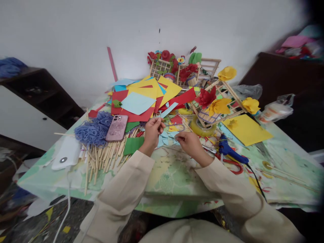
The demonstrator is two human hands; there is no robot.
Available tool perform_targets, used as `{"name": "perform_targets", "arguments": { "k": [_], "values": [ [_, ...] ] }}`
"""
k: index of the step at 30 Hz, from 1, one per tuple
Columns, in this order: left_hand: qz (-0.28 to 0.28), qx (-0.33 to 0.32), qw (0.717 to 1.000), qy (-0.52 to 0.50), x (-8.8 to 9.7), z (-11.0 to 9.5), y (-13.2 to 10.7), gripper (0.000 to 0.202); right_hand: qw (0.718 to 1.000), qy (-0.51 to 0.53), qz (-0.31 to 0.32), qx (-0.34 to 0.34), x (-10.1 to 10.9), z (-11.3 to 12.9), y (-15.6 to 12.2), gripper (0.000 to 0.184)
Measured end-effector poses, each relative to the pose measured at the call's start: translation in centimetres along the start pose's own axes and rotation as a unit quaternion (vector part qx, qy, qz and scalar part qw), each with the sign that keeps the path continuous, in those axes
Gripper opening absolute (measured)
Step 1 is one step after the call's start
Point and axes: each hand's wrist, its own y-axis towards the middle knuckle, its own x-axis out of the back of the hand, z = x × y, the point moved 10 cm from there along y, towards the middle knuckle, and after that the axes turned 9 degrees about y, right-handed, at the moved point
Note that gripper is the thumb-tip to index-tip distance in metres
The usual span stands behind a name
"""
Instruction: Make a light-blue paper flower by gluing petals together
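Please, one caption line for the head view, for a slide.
Left hand pinches a light-blue paper strip, right hand beside it, over a table of coloured paper, wooden sticks, blue yarn.

Soft, diffuse light falls evenly on the table point(174, 175); shadows there are faint. Above and right of the table the frame goes black. Table edges bow, and everything below it blurs.
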Motion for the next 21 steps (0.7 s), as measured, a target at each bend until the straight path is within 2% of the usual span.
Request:
{"name": "perform_targets", "arguments": {
  "k": [2,3,4,6,7,9,13,17,21],
  "values": [
    [0.02,0.045,0.999,-0.019,-1.1,1.0,-0.7,0.017,0.997,0.068,-0.033,-0.013,2.3,-0.6,-0.2,0.018],
    [0.031,0.071,0.997,-0.03,-1.7,1.6,-1.2,0.018,0.989,0.135,-0.053,-0.025,3.4,-1.0,-0.3,0.018],
    [0.046,0.098,0.993,-0.041,-2.4,2.2,-1.7,0.02,0.971,0.225,-0.075,-0.04,4.4,-1.5,-0.5,0.019],
    [0.074,0.156,0.983,-0.064,-3.7,3.5,-3.0,0.023,0.905,0.405,-0.109,-0.073,5.6,-2.3,-1.0,0.024],
    [0.083,0.182,0.977,-0.07,-4.3,4.1,-3.6,0.023,0.874,0.463,-0.12,-0.084,6.0,-2.5,-1.3,0.026],
    [0.102,0.209,0.97,-0.072,-5.1,4.7,-4.5,0.024,0.847,0.504,-0.145,-0.091,6.6,-2.6,-1.7,0.028],
    [0.122,0.209,0.968,-0.064,-5.7,5.0,-5.0,0.026,0.839,0.498,-0.202,-0.082,7.3,-2.8,-2.3,0.026],
    [0.126,0.213,0.967,-0.057,-5.8,5.4,-5.1,0.028,0.835,0.494,-0.232,-0.069,7.1,-3.2,-2.3,0.024],
    [0.131,0.224,0.965,-0.043,-6.0,5.7,-5.4,0.029,0.863,0.437,-0.248,-0.056,6.7,-3.6,-2.2,0.02]
  ]
}}
